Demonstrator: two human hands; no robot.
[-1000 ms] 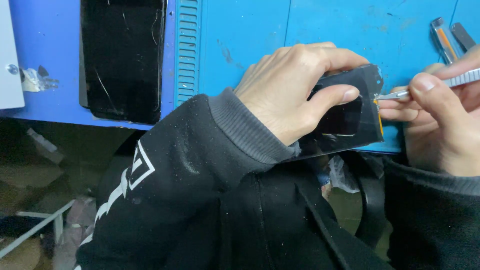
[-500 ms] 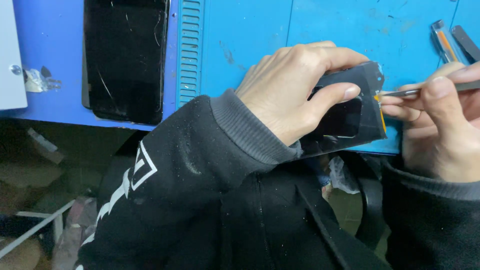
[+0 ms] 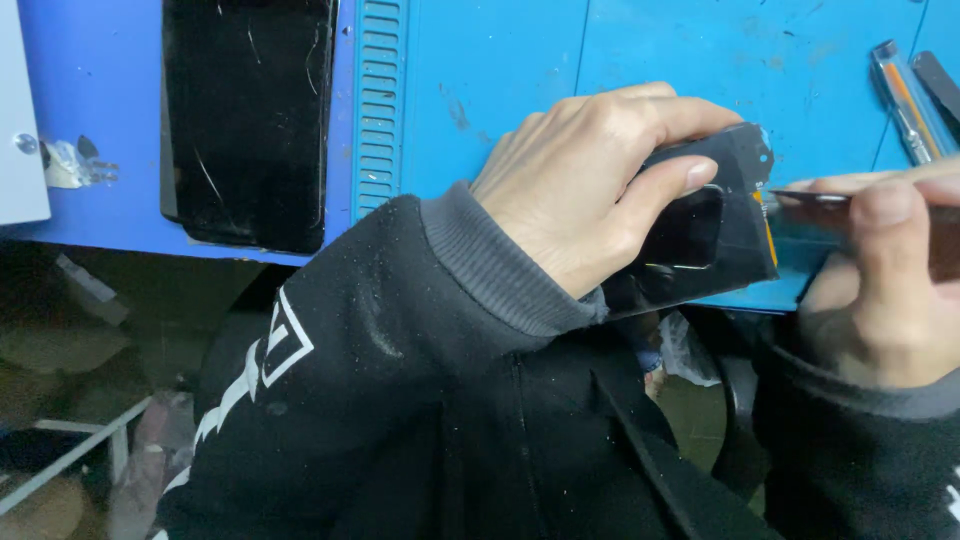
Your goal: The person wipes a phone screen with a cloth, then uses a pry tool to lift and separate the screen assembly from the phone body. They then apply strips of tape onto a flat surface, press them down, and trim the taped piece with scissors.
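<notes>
The left hand (image 3: 590, 190) grips a black phone (image 3: 705, 235) at the counter's (image 3: 520, 60) near edge. The right hand (image 3: 880, 290) pinches a thin tool (image 3: 815, 200) against the phone's right end.

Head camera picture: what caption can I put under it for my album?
Left hand grips a dark phone on a blue mat while right hand holds a thin tool at its edge.

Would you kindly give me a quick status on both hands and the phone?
Left hand clamps dark phone at blue mat edge. Right hand holds thin tool, tip at phone's end. Nothing in the way.

A blue work mat (image 3: 600, 60) covers the bench; dim, cluttered floor (image 3: 90, 400) below
</notes>
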